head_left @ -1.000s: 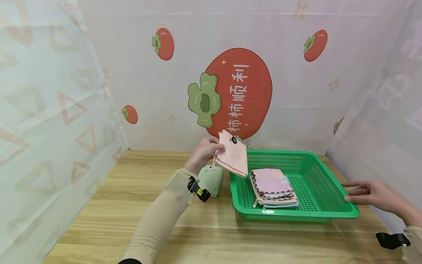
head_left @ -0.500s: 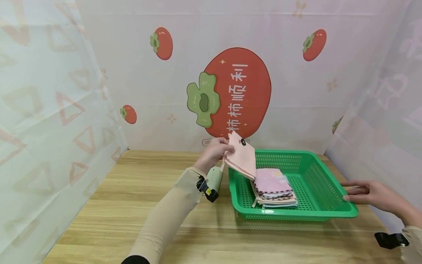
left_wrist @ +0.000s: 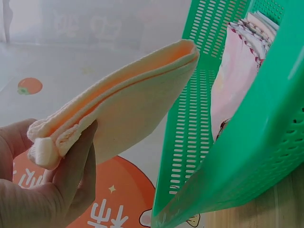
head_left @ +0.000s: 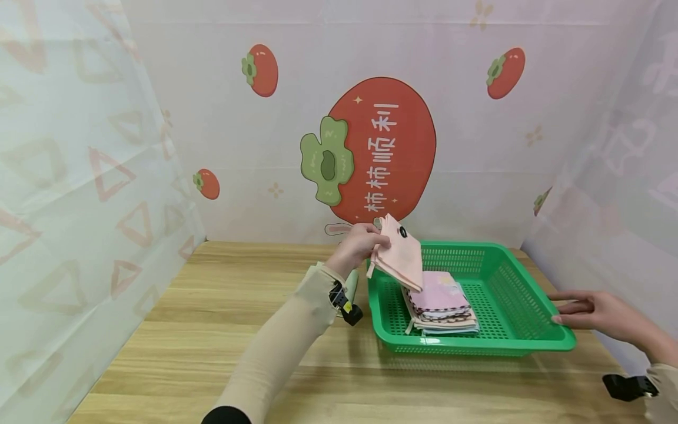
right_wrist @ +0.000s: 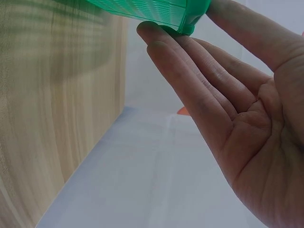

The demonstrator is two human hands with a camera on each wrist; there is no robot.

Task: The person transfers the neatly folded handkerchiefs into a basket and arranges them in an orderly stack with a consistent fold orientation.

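My left hand (head_left: 360, 247) pinches a folded pale pink towel (head_left: 401, 254) by its left edge. The towel hangs tilted above the left side of the green plastic basket (head_left: 535, 294); a dark round mark shows on its face. In the left wrist view, the folded layers of the towel (left_wrist: 137, 104) are seen edge-on, with thumb and fingers around one corner. Inside the basket lies a stack of folded towels (head_left: 439, 300), a pink one with a checkered border on top. My right hand (head_left: 598, 315) holds the basket's right rim between thumb and fingers.
A light green folded cloth (head_left: 352, 284) lies on the wooden table (head_left: 212, 330) left of the basket, mostly hidden by my left wrist. A printed curtain (head_left: 450, 147) stands behind the table, with curtain sides at left and right.
My left hand has carried the pink towel rightward, from the basket's left edge to over it. My forearm now covers more of the light green cloth. The right hand stays on the rim.
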